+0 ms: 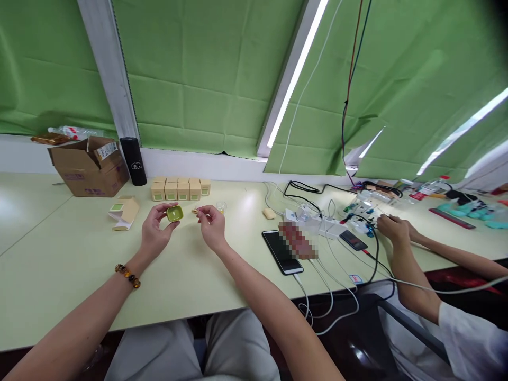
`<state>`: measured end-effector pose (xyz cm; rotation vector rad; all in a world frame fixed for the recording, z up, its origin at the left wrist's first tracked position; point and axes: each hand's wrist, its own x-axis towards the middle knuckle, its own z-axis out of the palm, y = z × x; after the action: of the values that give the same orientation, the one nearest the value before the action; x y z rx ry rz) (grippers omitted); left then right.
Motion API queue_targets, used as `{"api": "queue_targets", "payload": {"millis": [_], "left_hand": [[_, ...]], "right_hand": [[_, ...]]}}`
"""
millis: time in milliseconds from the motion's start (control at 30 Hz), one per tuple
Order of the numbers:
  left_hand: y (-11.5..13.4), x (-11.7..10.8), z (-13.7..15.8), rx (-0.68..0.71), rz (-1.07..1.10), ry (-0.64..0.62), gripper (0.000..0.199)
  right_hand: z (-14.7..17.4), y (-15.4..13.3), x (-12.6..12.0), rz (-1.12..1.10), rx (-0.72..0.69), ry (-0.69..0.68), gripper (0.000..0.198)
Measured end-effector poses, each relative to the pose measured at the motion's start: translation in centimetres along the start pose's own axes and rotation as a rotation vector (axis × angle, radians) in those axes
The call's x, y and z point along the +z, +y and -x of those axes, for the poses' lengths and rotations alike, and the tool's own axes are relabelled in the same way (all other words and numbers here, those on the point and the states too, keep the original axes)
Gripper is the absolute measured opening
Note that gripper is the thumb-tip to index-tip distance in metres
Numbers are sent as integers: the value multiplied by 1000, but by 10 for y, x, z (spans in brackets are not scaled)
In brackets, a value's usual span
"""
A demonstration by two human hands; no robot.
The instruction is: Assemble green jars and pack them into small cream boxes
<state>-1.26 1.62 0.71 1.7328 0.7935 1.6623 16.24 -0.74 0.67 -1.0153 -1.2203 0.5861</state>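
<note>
My left hand [157, 228] holds a small green square tin [174, 213] by its sides, its hollow side toward me and a small pale spot inside. Just to the right, my right hand [211, 225] pinches a small yellowish-tan piece [194, 211] that is too small to name. A small clear container [221, 207] stands on the table just behind my right hand. Left of my left hand lies an opened tan carton [126, 211] with a green label. Several closed small tan boxes [177, 190] stand in rows beyond both hands.
A cardboard box [89, 172] and a black bottle [134, 161] stand at the back left. On the right are a phone [282, 252], a power strip [331, 228] and loose cables. A co-worker's hands [392, 228] work at the far right.
</note>
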Motion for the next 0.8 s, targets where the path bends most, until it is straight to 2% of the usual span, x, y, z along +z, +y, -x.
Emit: {"api": "queue_targets", "payload": {"millis": [100, 200, 367, 600, 800], "left_hand": [[1, 2, 2, 19, -31, -20, 47], [3, 2, 5, 33, -72, -46, 47], [5, 3, 8, 57, -105, -64, 46], [9, 5, 11, 71, -137, -94, 43], [16, 6, 13, 78, -141, -119, 41]], "right_hand": [[8, 0, -4, -169, 67, 12, 17], [10, -3, -4, -249, 60, 13, 16], [11, -15, -6, -235, -16, 49, 9], [16, -27, -9, -263, -33, 49, 19], [22, -35, -11, -292, -52, 5, 19]]}}
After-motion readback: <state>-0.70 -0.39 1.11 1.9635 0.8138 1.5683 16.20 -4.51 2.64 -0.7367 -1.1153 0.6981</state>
